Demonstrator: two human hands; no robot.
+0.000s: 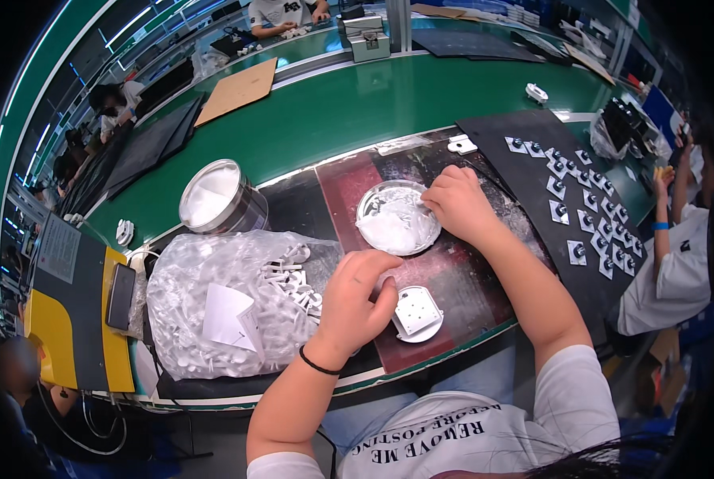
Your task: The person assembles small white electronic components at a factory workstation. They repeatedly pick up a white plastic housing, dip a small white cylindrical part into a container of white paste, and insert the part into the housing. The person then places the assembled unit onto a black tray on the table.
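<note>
Factory assembly workshop: long green workbench [317, 116], many matching small parts [559, 211] on black mat [494, 134], co-workers [676, 283] nearby.

One dish [370, 205], one round tin [250, 211]

Centre of frame: dish [370, 206], shiny metal. Below it, white piece [418, 314], smooth, plastic-looking. Left of centre: tin [251, 209], bright reflective metal; bag [183, 319], clear glossy plastic film, crinkled; paper slip [231, 318] on it, matt, creased. Under these, red-and-black work surface [409, 351], scuffed, whitish smears. From where I stand, green tabletop [309, 120] looks smooth, faintly glossy. Upper left: brown sheet [237, 92], matt cardboard. Lower centre: shirt [429, 447], soft white cloth, wrinkled
</note>
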